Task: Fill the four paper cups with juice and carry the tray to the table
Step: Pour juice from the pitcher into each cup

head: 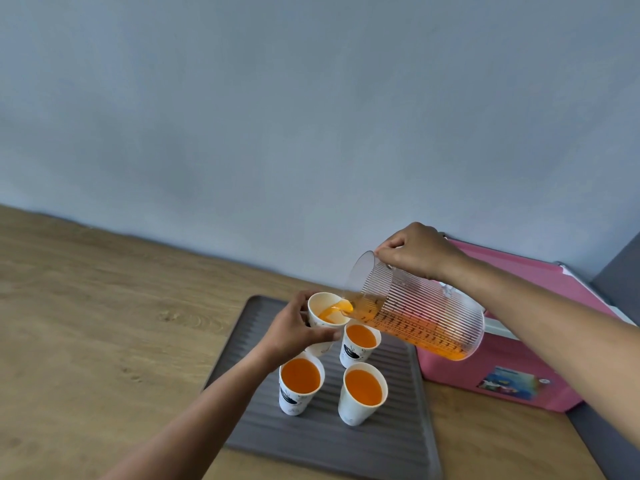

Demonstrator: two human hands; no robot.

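The left forearm reaches up from the lower left, bare to the wrist, and the left hand (291, 330) is curled around a paper cup (323, 318), thumb on the near side and fingers wrapped round the far side. The right arm comes in from the right edge (it sits higher than the left), wrist bent downward. The right hand (415, 251) is closed over the handle of a tipped jug (415, 306), knuckles uppermost.

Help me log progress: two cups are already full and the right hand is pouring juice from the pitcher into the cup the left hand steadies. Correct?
Not quite: the head view shows three full cups, not two. The right hand does pour from the pitcher into the cup the left hand steadies.
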